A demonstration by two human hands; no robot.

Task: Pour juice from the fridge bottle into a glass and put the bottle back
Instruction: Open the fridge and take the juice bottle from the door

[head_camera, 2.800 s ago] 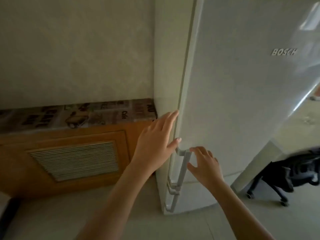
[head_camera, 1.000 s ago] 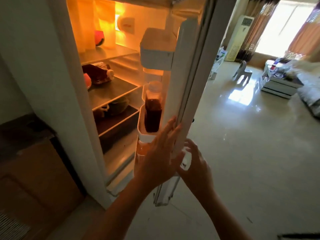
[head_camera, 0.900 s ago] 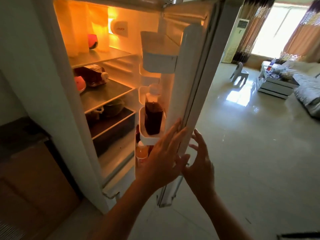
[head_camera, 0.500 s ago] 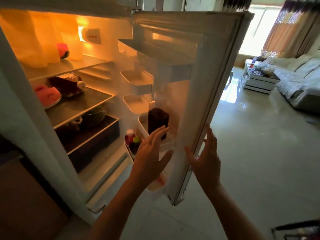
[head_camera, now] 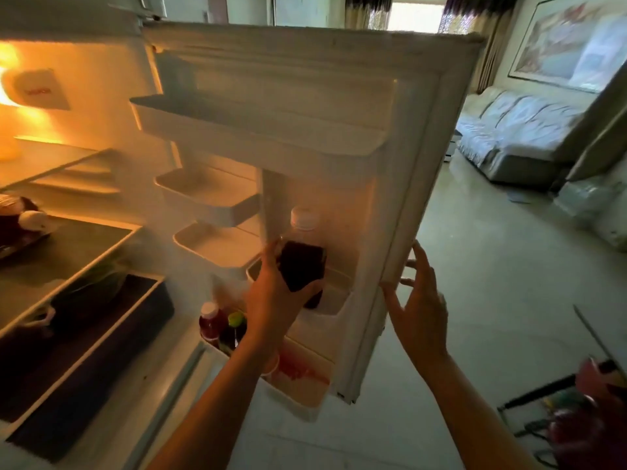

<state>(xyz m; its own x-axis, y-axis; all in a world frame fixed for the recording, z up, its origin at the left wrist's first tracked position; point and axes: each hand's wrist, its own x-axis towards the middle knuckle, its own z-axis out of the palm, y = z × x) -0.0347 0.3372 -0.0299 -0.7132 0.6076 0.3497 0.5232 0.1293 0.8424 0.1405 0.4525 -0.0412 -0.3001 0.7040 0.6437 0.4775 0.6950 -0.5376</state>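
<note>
Dark juice bottle (head_camera: pixel 302 262) seemingly in left hand (head_camera: pixel 271 300) grip

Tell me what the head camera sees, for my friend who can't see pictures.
A left hand wraps around a dark juice bottle on the open fridge door shelf. The right hand is open at the door's edge.
</note>
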